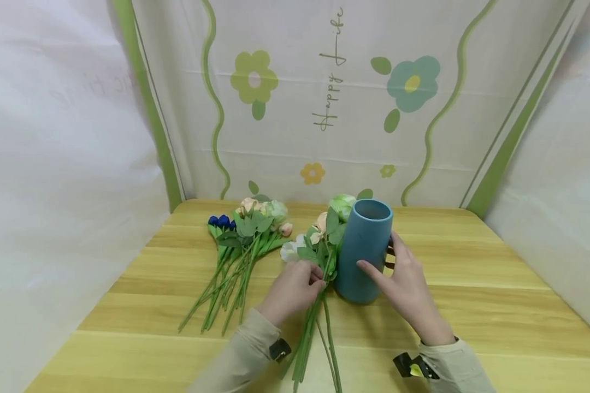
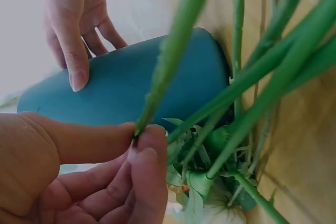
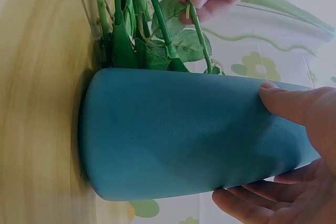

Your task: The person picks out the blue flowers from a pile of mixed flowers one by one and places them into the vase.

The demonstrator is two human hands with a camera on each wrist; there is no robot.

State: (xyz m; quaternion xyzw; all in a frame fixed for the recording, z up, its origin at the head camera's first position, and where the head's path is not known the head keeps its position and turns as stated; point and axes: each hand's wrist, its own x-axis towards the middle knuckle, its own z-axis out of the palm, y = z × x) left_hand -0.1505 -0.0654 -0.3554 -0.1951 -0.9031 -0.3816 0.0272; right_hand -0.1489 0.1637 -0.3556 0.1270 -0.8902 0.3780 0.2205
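A tall blue vase stands on the table, its round mouth facing up. My right hand grips it from the right side, thumb on the near face and fingers around the far side. Just left of the vase, my left hand pinches a green flower stem between thumb and fingertips. Around that hand lies a bunch of artificial flowers, with a pale green bloom, a peach bloom and a white bloom. Their loose stems point toward me.
Further left on the wooden table lies a second bunch of flowers, with small dark blue blooms at its left. A white printed cloth hangs behind the table, and pale sheets enclose both sides.
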